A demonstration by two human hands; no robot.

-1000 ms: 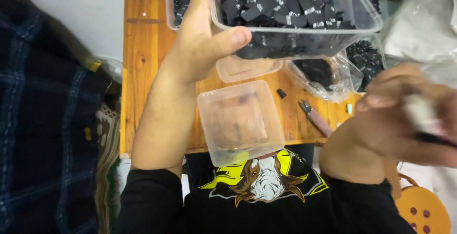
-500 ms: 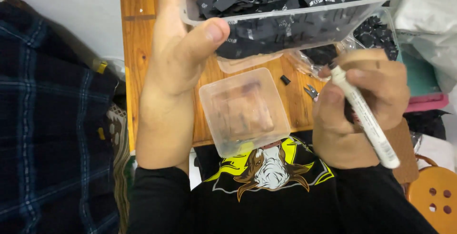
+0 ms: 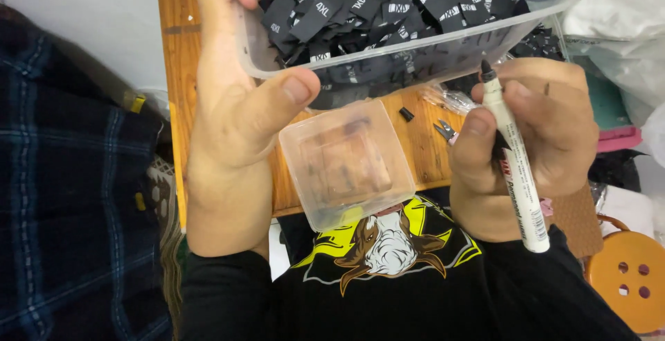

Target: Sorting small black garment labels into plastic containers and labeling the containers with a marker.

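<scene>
Your left hand [image 3: 235,116] clamps the near rim of the big clear plastic tub [image 3: 415,57], thumb outside, lifting it off the wooden desk [image 3: 176,71]; its black woven labels [image 3: 388,1] remain heaped inside, unsorted. Between your hands the small square clear container [image 3: 343,164] sits empty. Your right hand [image 3: 533,133] pinches an uncapped white marker [image 3: 516,168], tip up.

Black long sleeves, black shirt [image 3: 388,272], yellow-brown-white graphic print, bare hands.

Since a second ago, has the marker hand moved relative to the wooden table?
Yes. The right hand with the marker has come left, toward the small empty tub, against the table.
</scene>
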